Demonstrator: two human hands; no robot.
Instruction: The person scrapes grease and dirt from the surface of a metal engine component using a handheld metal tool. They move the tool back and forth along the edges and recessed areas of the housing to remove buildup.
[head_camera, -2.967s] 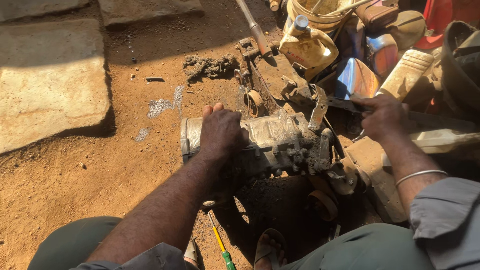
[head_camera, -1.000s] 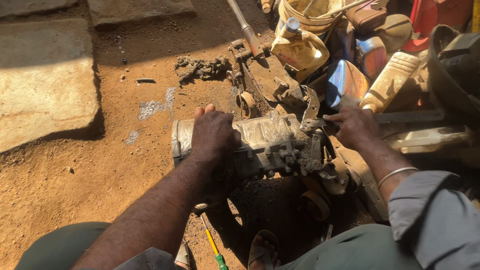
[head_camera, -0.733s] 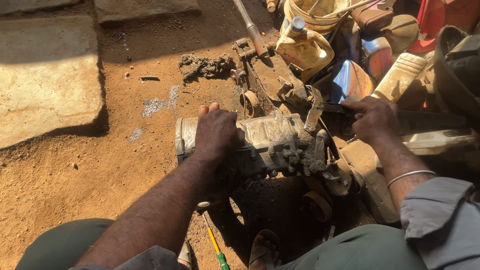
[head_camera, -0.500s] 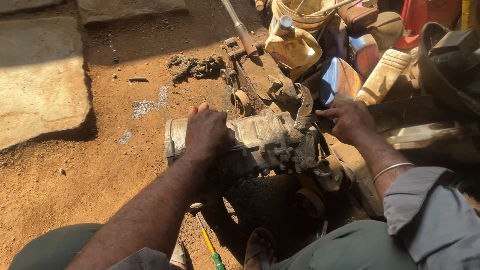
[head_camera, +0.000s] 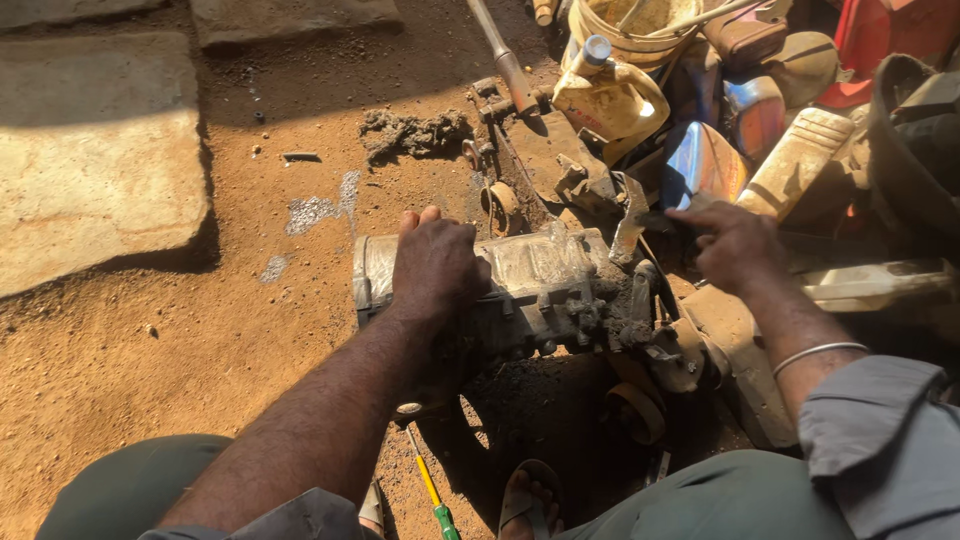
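Left hand (head_camera: 435, 265): lies palm-down across the top of the grimy metal engine casing (head_camera: 520, 290), fingers curled over its far edge; a pressing, steadying hold, not a lift.
Right hand (head_camera: 735, 245): fingers drawn together in a narrow pinch on a small dark tool or part (head_camera: 660, 222) at the casing's right end; exactly what is pinched is too small to tell.
Casing position: on the red dirt ground (head_camera: 180, 340), in front of the person's knees, centre of the head view.
Casing long axis: runs left to right across the view, tilted slightly; the open, ribbed end points left, the greasy cluster of fittings (head_camera: 610, 320) points right.
Direction from each grip: the casing's body sits directly beneath the left hand; from the right hand it lies to the left and a little nearer the person.
Nearer hand: left is on the casing's middle; right is only at its right extremity.
Nearby: green-and-yellow screwdriver (head_camera: 432, 495) on the ground below the casing, near a sandalled foot (head_camera: 530, 500).
Beyond: yellowish plastic jug (head_camera: 610, 100) with a blue cap, behind the casing, well apart from both hands.
Far left: flat stone slab (head_camera: 95, 160), apart from the work.
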